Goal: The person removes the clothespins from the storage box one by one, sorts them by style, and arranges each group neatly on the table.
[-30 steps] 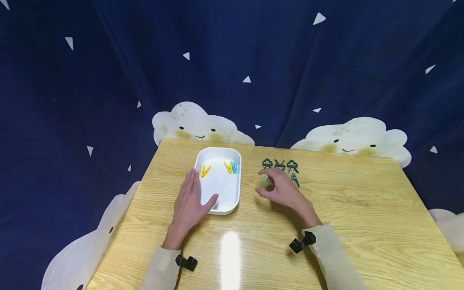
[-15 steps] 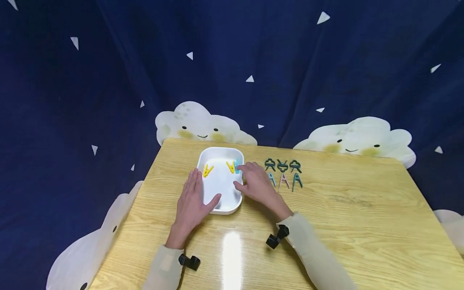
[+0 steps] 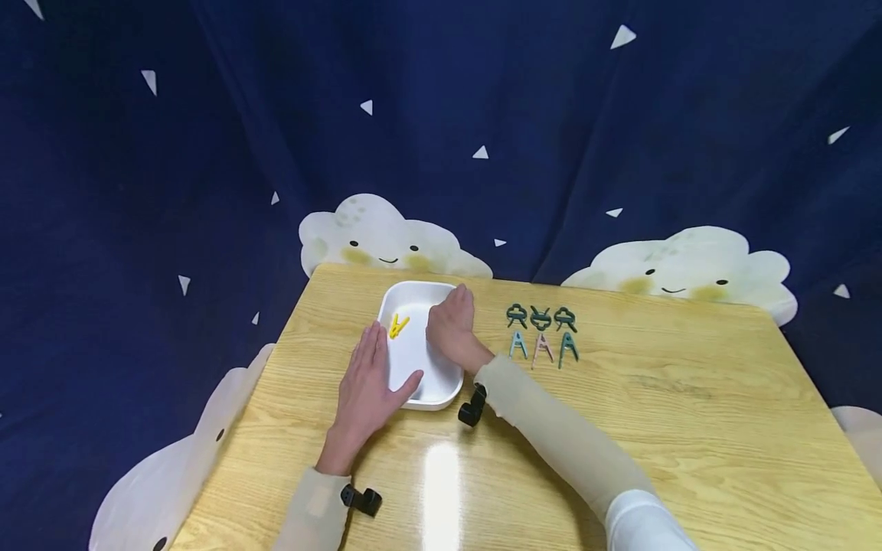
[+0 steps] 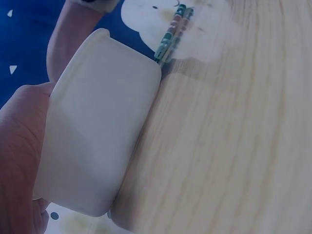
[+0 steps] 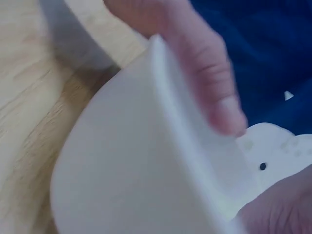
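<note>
My left hand [image 3: 365,390] lies along the left side of a white plastic tray [image 3: 416,367], fingers straight and thumb reaching over the near rim. In the left wrist view, the hand's edge [image 4: 19,141] meets the tray wall [image 4: 100,122]. My right hand [image 3: 451,325] reaches into the tray's right side, knuckles up and back of the hand covering its fingertips. Whether it holds anything is hidden. A yellow clothespin [image 3: 397,327] lies spread at the tray's left. The right wrist view shows a thumb [image 5: 214,87] over the tray rim and part of a hand [image 5: 282,209].
Right of the tray, clips lie in two rows on the wooden table [image 3: 661,413]. Behind are dark green cloud-shaped clips [image 3: 540,318]; in front are a light blue clothespin [image 3: 517,344], a pink clothespin [image 3: 542,350] and a teal clothespin [image 3: 568,349]. A blue curtain [image 3: 427,153] hangs behind.
My right hand has moved left from above the clip rows into the tray, now covering the second yellow clothespin and the light blue clip there. The left hand stays put.
</note>
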`<control>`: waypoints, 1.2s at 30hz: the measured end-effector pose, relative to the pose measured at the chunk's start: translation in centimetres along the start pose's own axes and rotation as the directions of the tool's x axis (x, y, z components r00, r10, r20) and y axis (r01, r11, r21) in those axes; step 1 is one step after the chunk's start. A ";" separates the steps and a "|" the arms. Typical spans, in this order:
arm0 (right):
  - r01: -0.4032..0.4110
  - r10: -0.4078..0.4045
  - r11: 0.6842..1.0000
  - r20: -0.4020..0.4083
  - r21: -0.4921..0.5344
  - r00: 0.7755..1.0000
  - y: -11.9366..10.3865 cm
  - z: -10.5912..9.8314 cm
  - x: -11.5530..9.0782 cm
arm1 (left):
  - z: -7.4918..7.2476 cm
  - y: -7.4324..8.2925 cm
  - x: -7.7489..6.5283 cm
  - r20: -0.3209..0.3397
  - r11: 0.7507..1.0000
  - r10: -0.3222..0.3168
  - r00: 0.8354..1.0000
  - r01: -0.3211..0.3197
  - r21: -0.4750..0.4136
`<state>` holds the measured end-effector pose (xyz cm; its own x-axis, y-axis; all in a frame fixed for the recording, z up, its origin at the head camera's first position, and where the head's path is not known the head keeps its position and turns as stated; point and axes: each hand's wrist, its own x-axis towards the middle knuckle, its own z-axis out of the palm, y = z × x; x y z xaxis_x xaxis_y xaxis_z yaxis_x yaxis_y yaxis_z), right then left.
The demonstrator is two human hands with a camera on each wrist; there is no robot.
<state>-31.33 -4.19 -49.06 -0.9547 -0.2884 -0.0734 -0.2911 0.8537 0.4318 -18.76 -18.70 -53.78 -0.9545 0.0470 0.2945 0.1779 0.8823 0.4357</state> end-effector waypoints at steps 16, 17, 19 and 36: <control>0.412 -0.332 0.760 -0.245 0.502 0.911 -1.3 2.5 -0.1 | 0.2 -0.1 0.1 0.010 0.999 0.027 1.000 -0.027 0.040; 0.449 -0.362 0.741 -0.266 0.499 0.893 -1.4 2.6 -0.2 | 0.2 -0.1 0.0 0.004 0.999 0.029 1.000 -0.029 0.039; 0.511 -0.420 0.695 -0.291 0.506 0.860 -1.4 2.5 -0.4 | 0.2 -0.2 0.0 -0.011 0.999 0.037 0.999 -0.037 0.036; 0.614 -0.478 0.544 -0.389 0.572 0.787 -2.2 2.7 -0.8 | -0.1 -0.1 0.1 -0.007 0.999 0.032 0.999 -0.032 0.017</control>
<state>-30.10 -4.66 -52.36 -0.5882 -0.8041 0.0856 -0.7795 0.5357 -0.3247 -18.88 -18.79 -53.68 -0.9467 0.0722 0.3140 0.2042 0.8882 0.4116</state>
